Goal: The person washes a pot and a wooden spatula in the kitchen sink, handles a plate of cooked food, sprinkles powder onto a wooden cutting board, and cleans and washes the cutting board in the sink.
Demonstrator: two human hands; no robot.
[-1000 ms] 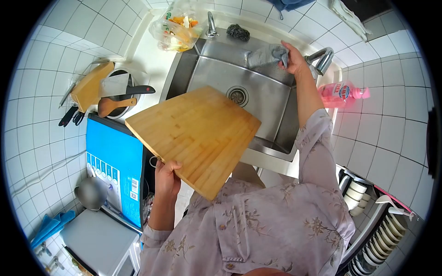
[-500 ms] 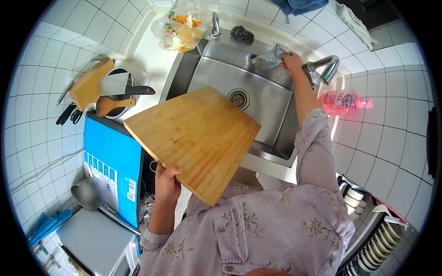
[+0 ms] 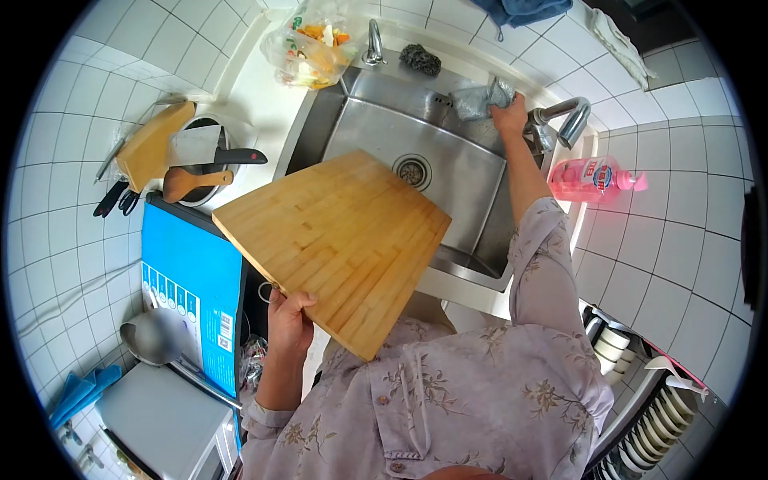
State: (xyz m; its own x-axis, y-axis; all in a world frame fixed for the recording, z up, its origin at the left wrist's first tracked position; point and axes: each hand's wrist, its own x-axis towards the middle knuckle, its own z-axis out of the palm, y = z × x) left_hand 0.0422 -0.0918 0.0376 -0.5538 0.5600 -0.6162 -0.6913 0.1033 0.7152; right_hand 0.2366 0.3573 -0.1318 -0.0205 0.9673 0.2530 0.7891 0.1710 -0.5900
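My left hand [image 3: 290, 320] grips the near left edge of a wooden cutting board [image 3: 340, 244], close to its metal ring. The board is tilted over the near left part of the steel sink [image 3: 376, 124], its far corner above the basin. At the sink's far right corner, my right hand [image 3: 510, 114] is closed on a grey dishcloth [image 3: 478, 99], which hangs to the left of the fingers. The tap [image 3: 570, 120] is just right of that hand.
A pink soap bottle [image 3: 596, 180] stands right of the sink. Behind it are a steel scrubber [image 3: 420, 59], a small spout [image 3: 374, 44] and a plastic bag of scraps [image 3: 310, 48]. A cleaver [image 3: 232, 156] and knife block [image 3: 156, 144] are at left, dishes [image 3: 652, 424] at lower right.
The dishcloth in my right hand has shifted slightly right and is now bunched closer to the fingers. My left hand and the cutting board are nearly unchanged.
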